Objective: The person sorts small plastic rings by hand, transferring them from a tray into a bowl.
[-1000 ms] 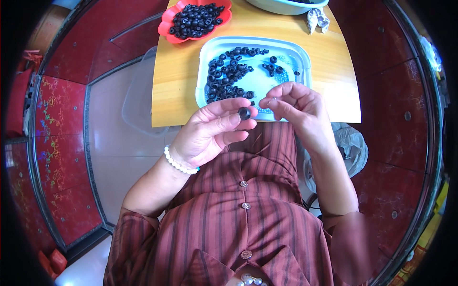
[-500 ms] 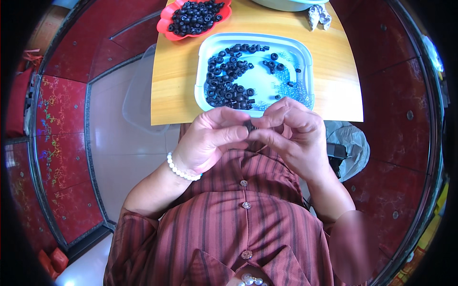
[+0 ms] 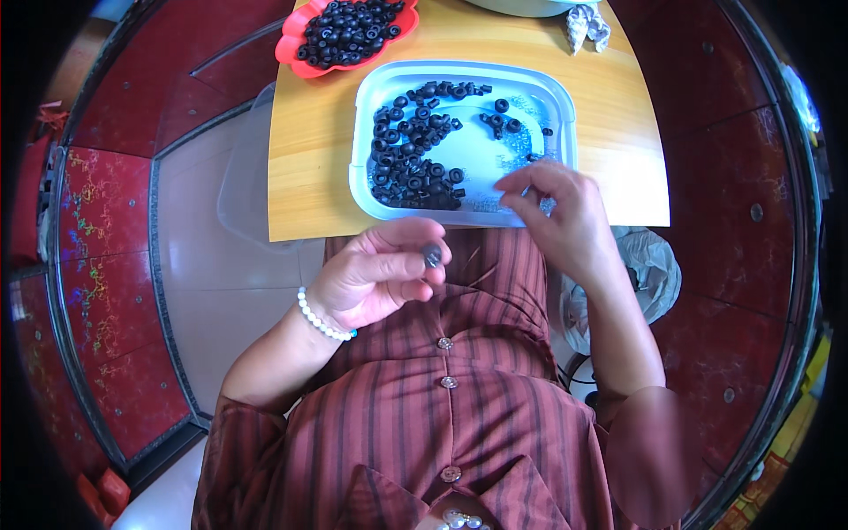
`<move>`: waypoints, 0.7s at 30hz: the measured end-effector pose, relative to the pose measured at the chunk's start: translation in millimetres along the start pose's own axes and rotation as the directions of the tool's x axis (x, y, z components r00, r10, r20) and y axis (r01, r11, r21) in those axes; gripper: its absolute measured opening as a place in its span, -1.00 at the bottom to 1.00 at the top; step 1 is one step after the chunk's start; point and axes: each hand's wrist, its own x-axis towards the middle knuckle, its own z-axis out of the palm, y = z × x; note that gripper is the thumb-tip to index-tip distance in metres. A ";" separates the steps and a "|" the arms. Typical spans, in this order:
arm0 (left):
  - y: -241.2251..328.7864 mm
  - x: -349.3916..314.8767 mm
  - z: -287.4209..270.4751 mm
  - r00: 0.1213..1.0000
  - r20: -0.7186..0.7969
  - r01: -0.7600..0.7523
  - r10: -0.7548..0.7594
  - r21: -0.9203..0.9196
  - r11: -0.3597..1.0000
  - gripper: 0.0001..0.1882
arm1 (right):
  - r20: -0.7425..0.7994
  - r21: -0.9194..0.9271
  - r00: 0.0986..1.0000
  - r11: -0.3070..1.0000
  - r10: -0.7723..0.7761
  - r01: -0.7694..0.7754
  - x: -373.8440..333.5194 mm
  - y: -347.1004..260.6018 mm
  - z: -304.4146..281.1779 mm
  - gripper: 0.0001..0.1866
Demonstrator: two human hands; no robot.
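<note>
My left hand (image 3: 375,272) pinches a small round black part (image 3: 432,255) between thumb and fingers, just in front of the table's near edge. A pale, shiny face of the part shows. My right hand (image 3: 565,216) hangs over the near right corner of the white plastic tray (image 3: 355,168). Its thumb and forefinger are a little apart, and I see nothing between them. In the tray's left half lie several black ring-shaped and knob-like parts (image 3: 415,146). Tiny clear or silvery bits (image 3: 512,159) are scattered on its right side, beside a small cluster of black parts (image 3: 501,124).
A red scalloped dish (image 3: 287,49) heaped with black parts stands at the far left of the wooden table (image 3: 305,177). At the far right are a pale basin (image 3: 530,7) and a crumpled grey-white wad (image 3: 587,28). A plastic-lined bin (image 3: 649,274) stands right of my lap.
My hands have come apart. The right one has moved from the left hand up and right over the tray, while the left has drawn slightly back, keeping the black part.
</note>
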 end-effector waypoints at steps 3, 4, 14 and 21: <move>5.3 2.5 -3.5 0.999 -0.032 -0.038 0.037 -0.034 0.999 -0.65 | -0.168 -0.480 0.975 0.876 -0.148 0.050 13.8 22.3 -1.8 -0.95; 5.5 3.7 -6.4 0.999 -0.015 -0.043 0.042 -0.052 0.998 -0.66 | -0.122 -0.590 0.973 0.803 -0.196 0.087 15.9 25.0 -0.2 -0.95; 5.8 6.4 -0.2 0.991 -0.122 -0.057 0.051 -0.045 0.997 -0.70 | -0.004 -0.813 0.926 0.540 -0.378 0.217 33.3 25.7 17.2 -0.91; 2.4 6.6 4.3 0.993 -0.098 -0.074 0.068 -0.056 0.996 -0.70 | -0.121 -0.505 0.953 0.843 -0.279 0.183 21.5 2.7 5.3 -0.85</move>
